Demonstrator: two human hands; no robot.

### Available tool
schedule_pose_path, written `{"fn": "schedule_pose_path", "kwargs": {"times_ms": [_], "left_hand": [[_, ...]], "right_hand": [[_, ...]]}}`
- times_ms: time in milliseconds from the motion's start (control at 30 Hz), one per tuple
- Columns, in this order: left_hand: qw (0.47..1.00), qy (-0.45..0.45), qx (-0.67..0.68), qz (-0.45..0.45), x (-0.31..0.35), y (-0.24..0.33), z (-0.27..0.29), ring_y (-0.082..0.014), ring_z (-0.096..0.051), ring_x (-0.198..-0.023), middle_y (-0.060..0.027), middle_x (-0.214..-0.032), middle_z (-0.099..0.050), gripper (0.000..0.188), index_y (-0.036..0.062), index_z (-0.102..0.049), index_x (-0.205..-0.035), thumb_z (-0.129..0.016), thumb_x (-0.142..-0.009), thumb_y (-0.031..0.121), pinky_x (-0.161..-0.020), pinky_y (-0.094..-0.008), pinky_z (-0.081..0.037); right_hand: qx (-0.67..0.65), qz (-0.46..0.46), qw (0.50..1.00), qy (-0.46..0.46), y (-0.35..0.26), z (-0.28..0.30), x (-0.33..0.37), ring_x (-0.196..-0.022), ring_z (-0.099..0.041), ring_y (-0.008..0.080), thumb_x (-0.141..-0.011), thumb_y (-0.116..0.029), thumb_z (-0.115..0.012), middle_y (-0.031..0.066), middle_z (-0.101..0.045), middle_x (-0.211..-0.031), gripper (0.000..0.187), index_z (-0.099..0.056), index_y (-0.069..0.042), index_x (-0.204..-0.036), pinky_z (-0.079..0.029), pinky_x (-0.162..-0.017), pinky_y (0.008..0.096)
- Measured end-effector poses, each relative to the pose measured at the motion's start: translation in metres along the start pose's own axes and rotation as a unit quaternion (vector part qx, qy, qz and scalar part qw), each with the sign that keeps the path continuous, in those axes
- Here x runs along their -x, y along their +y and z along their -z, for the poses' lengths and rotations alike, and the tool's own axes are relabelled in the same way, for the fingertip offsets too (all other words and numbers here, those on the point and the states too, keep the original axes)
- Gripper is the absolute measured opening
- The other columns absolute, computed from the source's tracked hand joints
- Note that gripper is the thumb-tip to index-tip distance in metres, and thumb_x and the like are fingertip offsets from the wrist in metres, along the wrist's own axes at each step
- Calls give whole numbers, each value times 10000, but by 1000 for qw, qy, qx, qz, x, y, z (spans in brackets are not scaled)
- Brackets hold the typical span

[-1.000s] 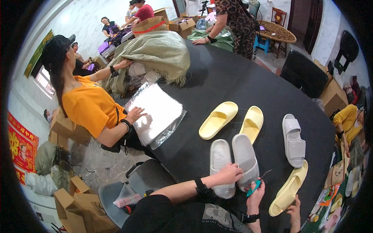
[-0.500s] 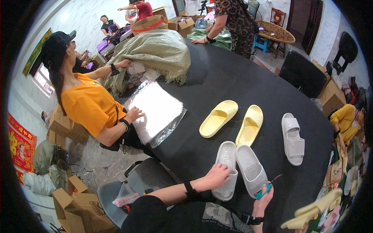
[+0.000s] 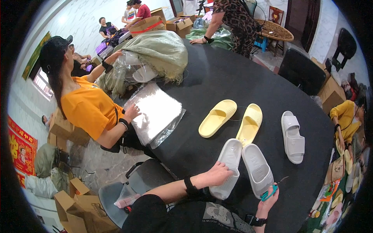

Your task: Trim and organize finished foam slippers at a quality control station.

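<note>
My left hand point(image 3: 218, 173) rests at the strap of a light grey slide slipper point(image 3: 230, 151), its fingers bent and gripping the strap's edge. The slipper lies toe toward me on the black table. Just right of it is another grey slide slipper point(image 3: 258, 171), at an angle. My right hand point(image 3: 269, 202) is closed around small teal-handled scissors point(image 3: 269, 192) next to that slipper's toe. Their dark tip points away to the right. Beyond lie a yellow slipper point(image 3: 217, 119) and a second yellow slipper point(image 3: 250, 123), with a thin thread between them.
One more grey slipper point(image 3: 292, 138) lies to the right. At left, a person in orange point(image 3: 89, 108) touches a stack of clear plastic bags point(image 3: 155, 112) near a green woven sack point(image 3: 163, 50). A grey chair point(image 3: 145, 182) stands at my left; slippers crowd the right side.
The grey slipper under my left hand has turned and shifted slightly. The other grey slipper and the scissors moved a little right. The person in orange lifted plastic from the sack.
</note>
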State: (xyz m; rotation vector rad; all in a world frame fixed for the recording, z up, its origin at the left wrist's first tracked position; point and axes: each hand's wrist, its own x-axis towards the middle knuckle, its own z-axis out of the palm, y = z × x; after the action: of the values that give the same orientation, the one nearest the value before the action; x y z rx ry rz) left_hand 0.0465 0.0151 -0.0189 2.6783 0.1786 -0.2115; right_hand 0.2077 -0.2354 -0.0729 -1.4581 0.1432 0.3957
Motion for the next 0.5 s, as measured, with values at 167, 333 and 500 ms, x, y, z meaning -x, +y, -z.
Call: {"fn": "schedule_pose_path", "kwargs": {"times_ms": [167,333,500], "left_hand": [[998,-44,-30,-41,0,3,24,-258,-522,-947,-93,-903,-589,192,110,-643,-950,-603,-762,110,-853,-410,-368],[985,-75,-125,-92,3,9,31,-260,-503,-990,-83,-911,-578,179,111,-654,-916,-621,-743,138,-913,-440,-364],[953,-22,-253,-168,3,18,47,-297,-473,-1112,-141,-1032,-567,221,82,-672,-918,-647,-726,187,-979,-500,-346]], "right_hand": [[-44,13,999,2,-4,2,-2,-996,-541,181,-796,-150,-671,44,-556,-1105,442,-513,-59,-1198,-446,-839,316],[-70,76,995,-15,-24,4,-3,-1078,-500,208,-797,-163,-681,66,-528,-1168,491,-488,-8,-1221,-389,-938,357],[8,115,993,-12,-44,13,0,-1050,-515,179,-829,-161,-662,73,-545,-1138,474,-488,19,-1231,-388,-928,321]]}}
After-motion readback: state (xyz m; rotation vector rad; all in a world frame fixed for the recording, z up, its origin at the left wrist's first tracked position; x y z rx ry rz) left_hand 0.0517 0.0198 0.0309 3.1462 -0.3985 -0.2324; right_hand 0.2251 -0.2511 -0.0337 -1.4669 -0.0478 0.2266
